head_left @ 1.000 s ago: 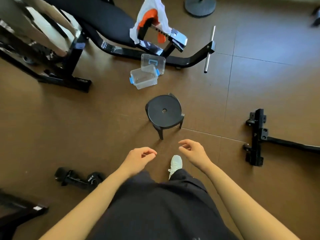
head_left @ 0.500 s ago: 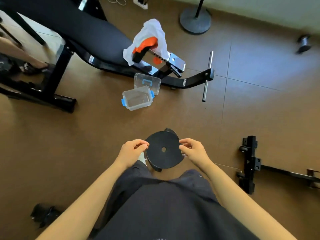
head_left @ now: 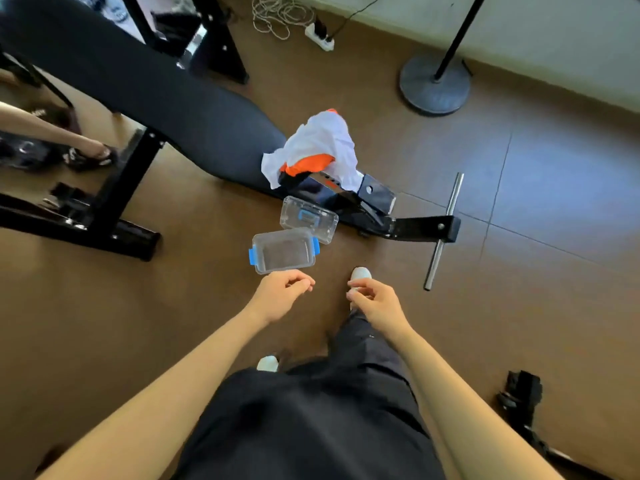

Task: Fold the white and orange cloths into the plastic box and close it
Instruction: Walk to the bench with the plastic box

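A white cloth lies crumpled over an orange cloth at the low end of the black weight bench. On the brown floor below them stands the clear plastic box with blue clips, uncovered. Its clear lid lies beside it, leaning against the bench frame. My left hand hovers just in front of the box with fingers loosely curled, holding nothing. My right hand is to the right, also loosely curled and holding nothing.
The bench's foot bar with a steel rod sticks out to the right of the box. A round stand base and a power strip sit near the wall. Another person's foot is at the left. Black equipment lies at lower right.
I have walked forward: the box, lid and cloths are now much closer, just ahead of my hands. The black stool has passed out of view. Both hands stay loosely curled.
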